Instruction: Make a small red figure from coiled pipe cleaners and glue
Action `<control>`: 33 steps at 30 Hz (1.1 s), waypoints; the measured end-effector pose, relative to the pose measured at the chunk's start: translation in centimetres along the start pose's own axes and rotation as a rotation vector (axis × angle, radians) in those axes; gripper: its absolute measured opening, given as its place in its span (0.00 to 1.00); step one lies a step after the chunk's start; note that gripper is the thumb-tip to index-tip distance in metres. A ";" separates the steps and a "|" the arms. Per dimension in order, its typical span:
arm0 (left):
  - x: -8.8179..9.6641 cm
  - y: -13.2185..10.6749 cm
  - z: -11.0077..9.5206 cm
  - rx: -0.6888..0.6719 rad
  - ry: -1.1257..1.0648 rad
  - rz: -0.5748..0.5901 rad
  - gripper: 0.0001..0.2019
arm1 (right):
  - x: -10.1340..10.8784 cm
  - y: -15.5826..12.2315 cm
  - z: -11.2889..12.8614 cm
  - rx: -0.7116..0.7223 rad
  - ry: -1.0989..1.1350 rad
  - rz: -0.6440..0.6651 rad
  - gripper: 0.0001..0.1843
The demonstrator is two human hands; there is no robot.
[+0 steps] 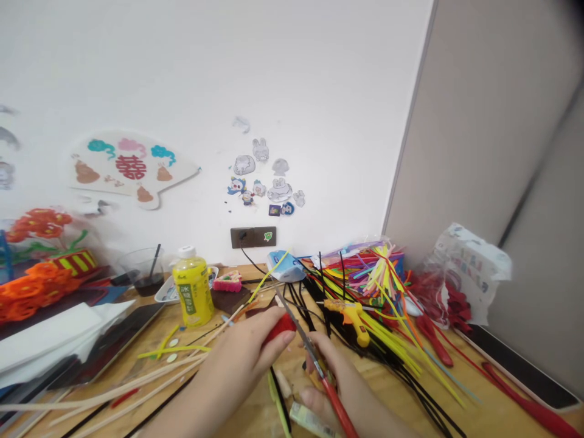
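My left hand (249,353) pinches a small red piece (281,325) between thumb and fingers, low in the middle of the view. My right hand (335,380) grips red-handled scissors (314,359), whose metal blades point up and left and meet the red piece. Both hands hover just above the wooden table (474,413). A green strip (276,398) and a small tube (310,421) lie under the hands.
A heap of coloured pipe cleaners (378,286) with a yellow glue gun (351,316) lies to the right. A yellow bottle (193,293), a dark cup (146,274), wooden sticks (137,383), a tablet (109,344) and orange crafted flowers (31,280) stand left. A plastic bag (465,267) sits far right.
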State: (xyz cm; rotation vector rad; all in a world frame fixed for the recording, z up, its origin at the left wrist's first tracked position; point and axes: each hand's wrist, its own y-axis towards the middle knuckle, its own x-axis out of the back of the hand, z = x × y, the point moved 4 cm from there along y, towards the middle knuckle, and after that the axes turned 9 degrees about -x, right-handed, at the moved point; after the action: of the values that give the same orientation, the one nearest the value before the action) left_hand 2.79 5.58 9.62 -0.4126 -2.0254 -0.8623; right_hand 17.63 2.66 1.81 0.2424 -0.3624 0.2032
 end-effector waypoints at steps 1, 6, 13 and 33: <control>-0.2 0.0 0.0 -0.003 0.001 0.006 0.10 | 0.0 0.0 0.2 0.011 0.017 0.020 0.29; -1.1 0.1 -0.1 0.028 0.024 0.066 0.10 | -0.5 0.0 0.1 0.057 0.084 0.005 0.31; -1.4 0.1 0.0 0.010 -0.042 0.051 0.11 | -0.4 0.3 -0.6 0.013 0.008 -0.064 0.16; -1.3 0.1 0.0 0.012 -0.037 0.045 0.11 | -0.3 0.0 0.0 -0.043 0.066 0.013 0.17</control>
State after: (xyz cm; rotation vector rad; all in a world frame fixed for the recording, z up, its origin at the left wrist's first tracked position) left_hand 3.54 5.68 8.61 -0.4693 -2.0461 -0.8205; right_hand 17.35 2.63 1.68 0.1905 -0.3028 0.2150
